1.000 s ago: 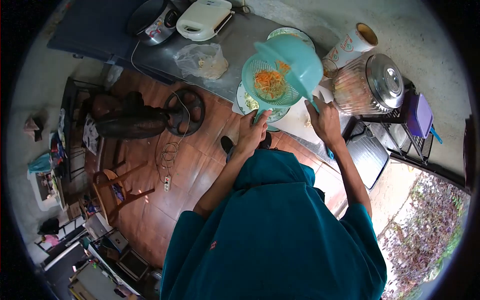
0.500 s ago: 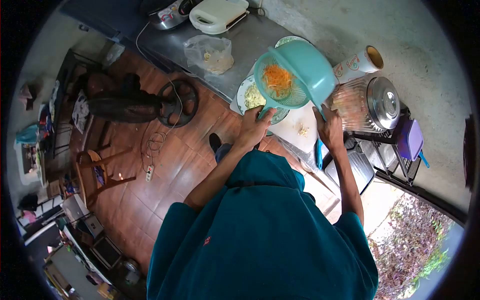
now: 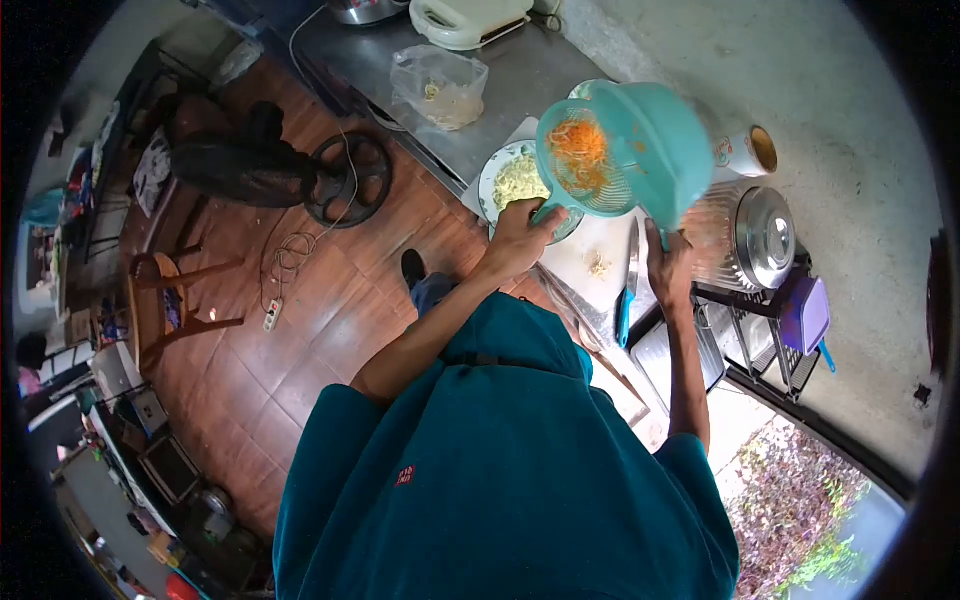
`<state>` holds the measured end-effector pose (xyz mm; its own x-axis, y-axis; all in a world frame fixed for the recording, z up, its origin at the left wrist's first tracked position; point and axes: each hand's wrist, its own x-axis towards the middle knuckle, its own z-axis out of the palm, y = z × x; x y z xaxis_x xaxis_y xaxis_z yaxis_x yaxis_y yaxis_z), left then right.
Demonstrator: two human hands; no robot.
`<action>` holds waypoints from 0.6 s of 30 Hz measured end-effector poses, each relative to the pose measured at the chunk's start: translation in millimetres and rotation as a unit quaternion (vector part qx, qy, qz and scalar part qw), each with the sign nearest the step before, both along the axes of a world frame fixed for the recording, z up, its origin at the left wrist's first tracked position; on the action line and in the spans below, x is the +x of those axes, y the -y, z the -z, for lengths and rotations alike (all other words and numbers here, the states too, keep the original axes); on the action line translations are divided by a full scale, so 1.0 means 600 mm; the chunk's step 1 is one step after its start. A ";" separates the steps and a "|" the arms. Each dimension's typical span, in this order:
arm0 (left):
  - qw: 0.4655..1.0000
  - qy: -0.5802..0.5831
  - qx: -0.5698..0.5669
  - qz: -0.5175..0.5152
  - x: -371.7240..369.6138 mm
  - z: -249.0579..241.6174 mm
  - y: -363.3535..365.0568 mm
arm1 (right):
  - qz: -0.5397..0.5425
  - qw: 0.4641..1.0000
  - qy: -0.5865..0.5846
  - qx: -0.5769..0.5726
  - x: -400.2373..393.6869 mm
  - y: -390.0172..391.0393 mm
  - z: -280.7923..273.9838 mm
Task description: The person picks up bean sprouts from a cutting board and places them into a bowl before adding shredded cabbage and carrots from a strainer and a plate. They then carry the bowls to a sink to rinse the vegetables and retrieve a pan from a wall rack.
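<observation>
My left hand (image 3: 525, 240) is closed around the handle of a teal colander (image 3: 612, 195), which is tilted over the counter. Shredded carrot (image 3: 580, 152) lies inside it. My right hand (image 3: 670, 270) grips the handle of a teal bowl (image 3: 672, 140), turned on its side against the colander's right edge and slightly blurred. Beneath and left of the colander sits a patterned plate (image 3: 487, 190) of pale shredded vegetable (image 3: 520, 180). Between my hands, a white cutting board (image 3: 590, 240) carries a few pale scraps (image 3: 598, 264) and a knife with a teal handle (image 3: 625, 315).
A plastic bag (image 3: 440, 90) and a white appliance (image 3: 465, 25) rest on the metal counter (image 3: 370, 50). Right of the bowl are a large clear jar with a metal lid (image 3: 768, 238), a printed roll (image 3: 745, 155) and a dish rack (image 3: 790, 365). A fan (image 3: 250, 170) stands on the tiled floor.
The bowl has tipped further and swung right, showing more of its inside. The carrot has shifted within the colander. The whole view has also moved a little.
</observation>
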<state>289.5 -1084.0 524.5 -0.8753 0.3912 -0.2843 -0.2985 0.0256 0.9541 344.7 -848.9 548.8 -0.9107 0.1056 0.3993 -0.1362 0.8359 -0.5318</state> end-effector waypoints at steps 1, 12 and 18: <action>1.000 0.006 0.000 -0.006 0.003 -0.002 0.000 | 0.021 0.998 0.055 0.011 0.004 0.000 -0.009; 0.999 0.019 0.048 -0.017 0.000 -0.011 0.001 | 0.007 0.998 0.053 0.046 0.008 -0.004 -0.041; 0.998 0.009 0.058 -0.021 -0.003 -0.003 0.000 | -0.015 0.987 -0.008 0.158 0.008 -0.021 -0.049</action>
<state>287.9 -1083.8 526.2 -0.8865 0.3861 -0.2551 -0.3143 -0.0977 0.9443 349.7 -836.6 578.1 -0.9047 -0.0527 0.4227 -0.1691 0.9552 -0.2428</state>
